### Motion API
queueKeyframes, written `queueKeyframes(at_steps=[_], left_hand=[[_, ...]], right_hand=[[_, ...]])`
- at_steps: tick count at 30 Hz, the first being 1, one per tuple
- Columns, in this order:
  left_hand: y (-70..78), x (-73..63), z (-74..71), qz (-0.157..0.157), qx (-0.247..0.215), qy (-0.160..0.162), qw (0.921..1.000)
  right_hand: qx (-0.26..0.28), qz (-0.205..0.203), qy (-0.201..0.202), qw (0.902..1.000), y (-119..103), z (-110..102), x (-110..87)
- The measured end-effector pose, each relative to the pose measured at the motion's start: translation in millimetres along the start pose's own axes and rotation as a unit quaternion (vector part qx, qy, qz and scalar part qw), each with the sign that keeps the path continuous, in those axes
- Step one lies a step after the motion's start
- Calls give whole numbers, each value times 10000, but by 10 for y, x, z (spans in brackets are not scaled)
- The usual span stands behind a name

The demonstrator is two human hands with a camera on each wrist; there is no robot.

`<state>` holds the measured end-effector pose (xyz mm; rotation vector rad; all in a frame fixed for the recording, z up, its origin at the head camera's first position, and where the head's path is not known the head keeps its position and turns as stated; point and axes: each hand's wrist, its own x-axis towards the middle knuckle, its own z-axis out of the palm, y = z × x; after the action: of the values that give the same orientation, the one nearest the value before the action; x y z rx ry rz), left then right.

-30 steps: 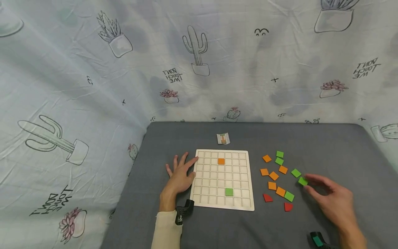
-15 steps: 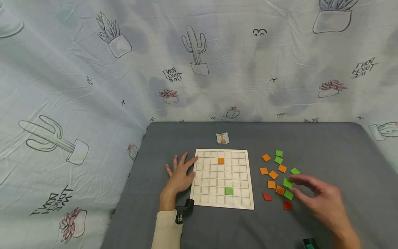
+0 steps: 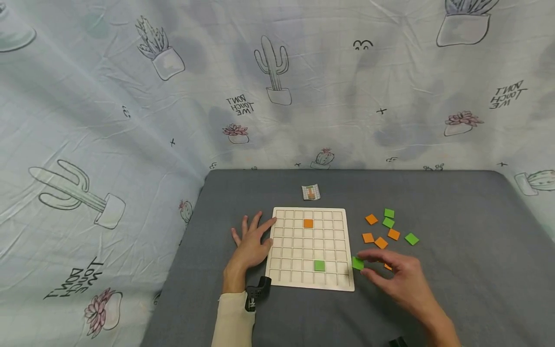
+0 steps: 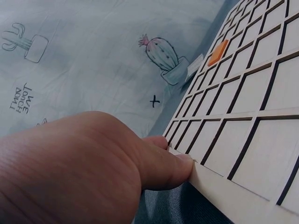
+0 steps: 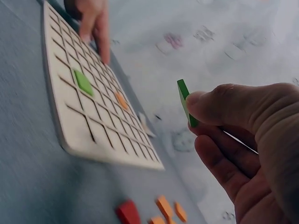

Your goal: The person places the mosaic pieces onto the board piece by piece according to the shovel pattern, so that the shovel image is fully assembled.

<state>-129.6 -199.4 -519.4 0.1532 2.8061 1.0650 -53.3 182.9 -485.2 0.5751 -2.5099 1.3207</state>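
Note:
My right hand (image 3: 396,274) pinches a green square tile (image 3: 357,263) between thumb and fingers. The tile is at the right edge of the wooden grid board (image 3: 299,244); the right wrist view shows it edge-on. My left hand (image 3: 250,246) lies at the board's left side with fingers spread and straight, the index fingertip and thumb touching the edge. Up close in the left wrist view, the thumb (image 4: 170,170) presses against the rim. Set in the grid are an orange tile (image 3: 308,223) near the top and a green tile (image 3: 319,266) lower down.
Loose orange tiles (image 3: 368,238) and green tiles (image 3: 412,239) lie right of the board, some hidden under my right hand. A red tile (image 5: 128,212) shows in the right wrist view. A small patterned card (image 3: 310,192) lies behind the board on the grey table (image 3: 468,217).
My right hand has carried the green tile left from the loose pieces to the board's right edge, now covering the red tiles in the head view. My left hand has stayed in place.

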Motion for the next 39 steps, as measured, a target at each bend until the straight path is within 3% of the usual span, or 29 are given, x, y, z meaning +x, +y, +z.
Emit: queueKeyframes(at_steps=[14,24,39], left_hand=[[15,-2,3,5,-17,38,10000],[17,-1,1,-7,-63,26,10000],[27,-1,4,-10,-105,4,9999]], right_hand=[[243,9,-740,9970,-145,566,65],[150,-580,-964,9935,-124,831,99],[2,-1307,-1431,9810,-166,974,186]])
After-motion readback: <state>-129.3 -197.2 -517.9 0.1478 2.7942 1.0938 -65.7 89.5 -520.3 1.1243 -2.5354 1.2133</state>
